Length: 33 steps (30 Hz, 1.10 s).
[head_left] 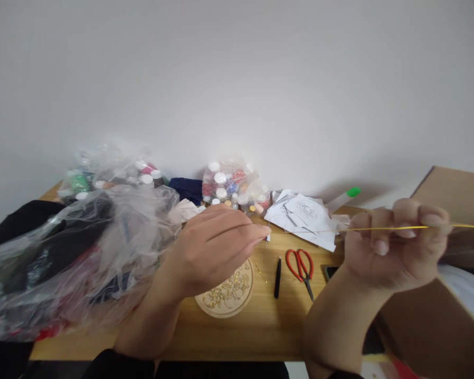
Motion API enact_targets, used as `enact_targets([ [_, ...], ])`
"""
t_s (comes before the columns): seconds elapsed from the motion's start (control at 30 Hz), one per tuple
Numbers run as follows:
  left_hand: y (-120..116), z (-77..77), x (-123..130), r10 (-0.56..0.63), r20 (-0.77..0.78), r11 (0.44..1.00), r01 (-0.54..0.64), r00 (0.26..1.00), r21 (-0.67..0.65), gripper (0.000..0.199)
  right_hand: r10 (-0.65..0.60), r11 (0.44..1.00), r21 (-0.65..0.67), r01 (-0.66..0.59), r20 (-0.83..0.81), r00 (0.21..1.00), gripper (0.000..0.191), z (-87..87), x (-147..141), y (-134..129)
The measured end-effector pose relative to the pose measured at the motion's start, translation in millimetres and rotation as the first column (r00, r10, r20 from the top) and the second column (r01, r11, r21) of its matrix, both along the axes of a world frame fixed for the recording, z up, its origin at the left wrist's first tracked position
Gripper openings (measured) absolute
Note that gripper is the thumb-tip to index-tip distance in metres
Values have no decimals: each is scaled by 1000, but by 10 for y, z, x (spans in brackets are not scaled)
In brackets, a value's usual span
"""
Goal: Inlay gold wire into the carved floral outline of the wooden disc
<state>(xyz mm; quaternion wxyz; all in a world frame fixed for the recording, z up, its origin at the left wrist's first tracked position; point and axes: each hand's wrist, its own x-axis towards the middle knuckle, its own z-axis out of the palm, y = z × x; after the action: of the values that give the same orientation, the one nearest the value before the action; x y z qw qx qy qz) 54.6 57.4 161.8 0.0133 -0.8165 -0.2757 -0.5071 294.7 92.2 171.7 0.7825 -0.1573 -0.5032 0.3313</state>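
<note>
We see a smooth wooden table under glossy, crinkled clear plastic bags at left, matt white paper sheets at centre right, and a plain cardboard box at lower right.

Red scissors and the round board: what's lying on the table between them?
In the head view, a slim black tool and, nearer the board, a thin gold strand lie there; the tool is closer to the scissors.

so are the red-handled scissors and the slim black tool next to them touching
Apart. The head view shows a strip of bare tabletop between the slim black tool and the red-handled scissors.
</note>
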Motion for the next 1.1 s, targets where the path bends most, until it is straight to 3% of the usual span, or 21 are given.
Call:
enact_targets([
  [0.57, 14, -6, -3, -3, -6, 1000, 3, 1000, 19, 17, -20, 1000, 2, 20, -5, 1000, 4, 6, 1, 14],
  [0.8, 19, -29, 11, 20, -4, 1000, -20, 1000, 12, 18, 15, 998, -56, -13, 32, 999, 8, 2, 10, -2],
  [1.1, 15, -27, 38, -18, 12, 1000, 19, 1000, -18, 16, 120, 992, 3, -124, 231, 965, 10, -85, -152, -22],
])
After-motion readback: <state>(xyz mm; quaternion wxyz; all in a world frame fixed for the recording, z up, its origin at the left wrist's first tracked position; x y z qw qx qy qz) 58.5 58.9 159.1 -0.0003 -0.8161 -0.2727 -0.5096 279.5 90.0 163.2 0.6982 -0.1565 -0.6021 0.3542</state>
